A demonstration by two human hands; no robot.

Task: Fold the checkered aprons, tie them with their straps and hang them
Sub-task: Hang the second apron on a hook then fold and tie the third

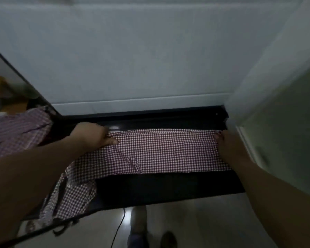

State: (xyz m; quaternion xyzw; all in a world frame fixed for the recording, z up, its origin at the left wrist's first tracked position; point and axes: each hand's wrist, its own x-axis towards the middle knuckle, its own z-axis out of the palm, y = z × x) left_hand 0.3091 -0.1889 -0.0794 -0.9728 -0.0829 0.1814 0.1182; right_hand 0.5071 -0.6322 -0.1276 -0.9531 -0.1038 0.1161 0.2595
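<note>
**Folding a checkered apron, head view.** The apron (159, 151) lies as a long band across the dark counter (168, 187), with its far edge close to the wall (150, 59). Its left portion is not yet folded in and trails over the counter's near edge. Judging from this layout, the step in hand is squaring a lengthwise fold, and tying and hanging are yet to come.

**Hands.** The left hand (93, 135) is at the band's far-left corner. Its thumb lies on top of the cloth and its fingers curl over the far edge, pinching the fabric. The right hand (227, 145) is at the far-right corner with its fingertips closed on the cloth. Its thumb is hidden behind the back of the hand.

**Technique.**
- Both hands should pull outward with equal tension, so that the crease (134, 165) near the middle flattens.
- The layered edges should be matched before either corner is let go.
- The trailing left portion should be gathered in to give a bundle of even width.
- The straps cannot be told for certain here, and should be left free for tying.
- The counter looks glossy, so the cloth may slide if only one side is pulled.

**Surroundings.** A second checkered pile (16, 133) lies at the far left, apart from the band.
</note>
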